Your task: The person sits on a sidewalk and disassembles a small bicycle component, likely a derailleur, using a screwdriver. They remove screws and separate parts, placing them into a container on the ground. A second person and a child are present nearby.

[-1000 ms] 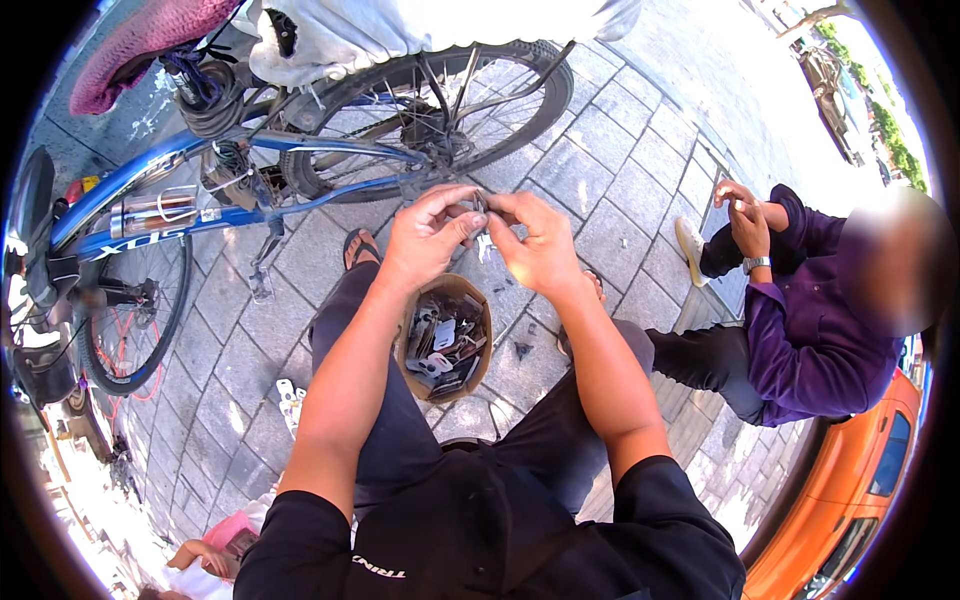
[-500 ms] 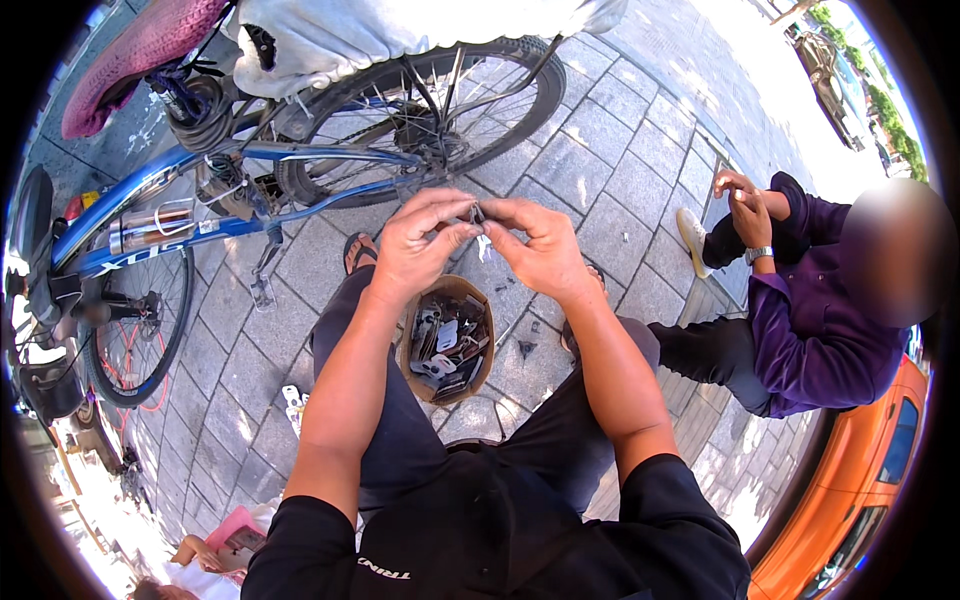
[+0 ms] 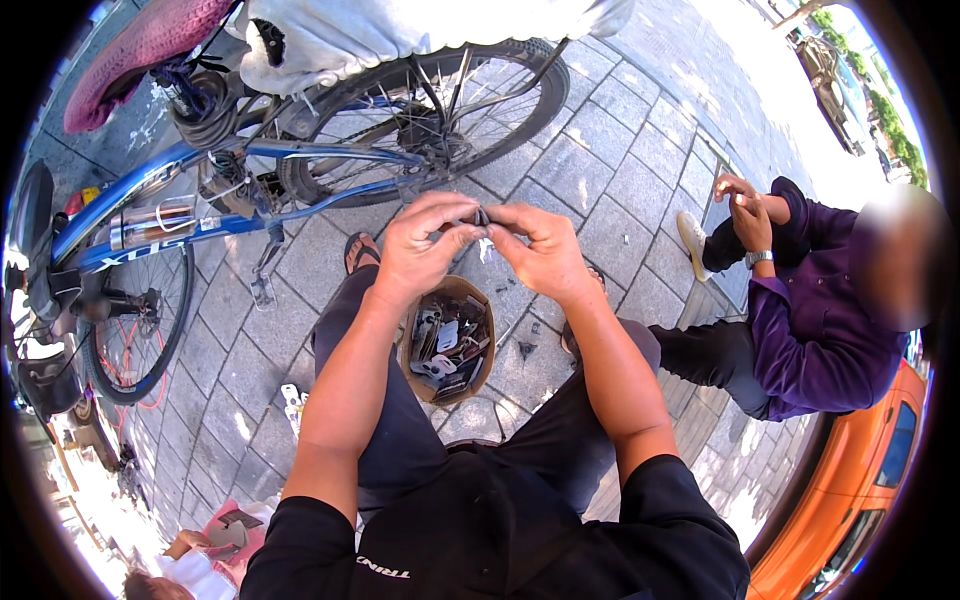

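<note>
Between my fingertips is a small dark part [image 3: 481,216], mostly hidden, so I cannot make out its kind. My left hand [image 3: 415,248] pinches it from one side. From the other side, the thumb and fingers of my right hand [image 3: 542,248] close on it. Both hands are raised above the paving, just beyond a round brown container [image 3: 489,345] between my legs. Loose metal parts and small packets [image 3: 447,335] fill that container. Close beyond my hands is the rear wheel [image 3: 548,95] of a blue bicycle [image 3: 190,232].
Small dark pieces [image 3: 527,349] lie on the paving beside the container. A seated person in a purple shirt [image 3: 800,320] is on the right, with an orange car [image 3: 845,500] behind. Another person [image 3: 215,550] shows at lower left. A white cloth [image 3: 400,30] hangs over the bicycle.
My fingertips have shifted slightly around the small dark part, which both hands still hold. At lower left, the other person has moved a little.
</note>
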{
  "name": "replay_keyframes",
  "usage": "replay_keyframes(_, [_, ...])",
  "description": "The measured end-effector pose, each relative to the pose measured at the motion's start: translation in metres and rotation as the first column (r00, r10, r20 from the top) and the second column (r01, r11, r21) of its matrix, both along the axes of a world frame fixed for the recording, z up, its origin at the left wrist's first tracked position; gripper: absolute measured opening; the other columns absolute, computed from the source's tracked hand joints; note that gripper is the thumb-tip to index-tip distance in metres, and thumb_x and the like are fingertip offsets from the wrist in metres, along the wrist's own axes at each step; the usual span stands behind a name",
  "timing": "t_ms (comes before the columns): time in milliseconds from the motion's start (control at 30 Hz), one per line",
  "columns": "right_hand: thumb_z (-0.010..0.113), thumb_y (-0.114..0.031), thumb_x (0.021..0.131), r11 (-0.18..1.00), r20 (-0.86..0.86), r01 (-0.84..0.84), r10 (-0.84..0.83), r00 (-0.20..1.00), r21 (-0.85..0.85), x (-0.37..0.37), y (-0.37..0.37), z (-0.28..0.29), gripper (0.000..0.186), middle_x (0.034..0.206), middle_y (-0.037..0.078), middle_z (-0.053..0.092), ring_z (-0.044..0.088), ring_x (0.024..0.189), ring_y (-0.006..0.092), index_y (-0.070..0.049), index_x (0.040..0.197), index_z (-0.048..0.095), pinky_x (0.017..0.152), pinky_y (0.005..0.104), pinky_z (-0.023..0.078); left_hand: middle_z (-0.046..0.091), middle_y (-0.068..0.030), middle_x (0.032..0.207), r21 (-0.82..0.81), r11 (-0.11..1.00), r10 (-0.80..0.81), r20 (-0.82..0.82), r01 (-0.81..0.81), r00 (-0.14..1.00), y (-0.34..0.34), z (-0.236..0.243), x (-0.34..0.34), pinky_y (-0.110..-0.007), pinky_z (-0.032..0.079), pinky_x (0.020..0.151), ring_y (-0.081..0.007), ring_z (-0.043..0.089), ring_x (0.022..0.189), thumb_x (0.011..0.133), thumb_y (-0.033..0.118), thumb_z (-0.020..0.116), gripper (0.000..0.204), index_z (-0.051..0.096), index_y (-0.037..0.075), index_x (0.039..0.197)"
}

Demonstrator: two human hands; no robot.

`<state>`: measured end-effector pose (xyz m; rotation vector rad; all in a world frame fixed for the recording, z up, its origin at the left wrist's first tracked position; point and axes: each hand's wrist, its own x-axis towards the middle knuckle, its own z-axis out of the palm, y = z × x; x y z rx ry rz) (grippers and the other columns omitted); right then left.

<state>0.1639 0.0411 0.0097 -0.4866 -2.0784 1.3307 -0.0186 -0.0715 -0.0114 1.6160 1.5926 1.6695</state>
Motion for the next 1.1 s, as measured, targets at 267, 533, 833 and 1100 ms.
replay_keyframes(267, [0.071, -0.002, 0.094, 1.0, 0.001, 0.019, -0.019, 1.0, 0.007, -0.001, -0.003, 0.003, 0.024, 0.105, 0.014, 0.078, 0.076, 0.094, 0.0195, -0.002, 0.118, 0.076, 0.081, 0.0319, 0.059, 0.072, -0.014, 0.117, 0.035, 0.999, 0.008, -0.016, -0.008, 1.0, 0.001, -0.003, -0.001, -0.031, 0.061, 0.087, -0.0205, 0.071, 0.104, 0.089, 0.004, 0.082, 0.026, 0.075, -0.002, 0.113])
replay_keyframes(533, [0.072, -0.001, 0.094, 0.999, 0.025, 0.033, -0.034, 0.999, 0.032, -0.002, -0.005, 0.002, 0.025, 0.104, 0.013, 0.078, 0.076, 0.093, 0.0193, -0.003, 0.118, 0.076, 0.081, 0.0313, 0.059, 0.074, -0.0141, 0.114, 0.04, 0.999, 0.033, -0.019, -0.032, 0.999, 0.0, -0.002, 0.001, -0.032, 0.059, 0.088, -0.0219, 0.072, 0.103, 0.087, 0.006, 0.084, 0.028, 0.076, -0.001, 0.112])
replay_keyframes(833, [0.071, -0.002, 0.097, 0.992, -0.11, 0.043, -0.056, 0.992, -0.117, -0.006, -0.004, -0.01, 0.023, 0.106, 0.011, 0.076, 0.073, 0.095, 0.0155, 0.001, 0.119, 0.075, 0.081, 0.0302, 0.059, 0.07, -0.0108, 0.117, 0.078, 0.995, 0.051, 0.092, -0.058, 0.994, 0.004, -0.002, 0.009, -0.03, 0.057, 0.087, -0.0199, 0.07, 0.1, 0.093, 0.007, 0.078, 0.025, 0.076, 0.001, 0.117])
replay_keyframes(1100, [0.076, -0.007, 0.096, 0.978, -0.111, 0.134, -0.153, 0.982, -0.162, -0.015, -0.007, -0.01, 0.02, 0.096, 0.005, 0.074, 0.069, 0.083, 0.01, -0.002, 0.115, 0.076, 0.074, 0.0265, 0.056, 0.067, -0.0084, 0.122, -0.095, 0.98, -0.096, 0.542, 0.174, 0.835, -0.001, 0.001, 0.015, -0.028, 0.058, 0.075, -0.0139, 0.067, 0.092, 0.103, 0.017, 0.07, 0.038, 0.065, -0.003, 0.136])
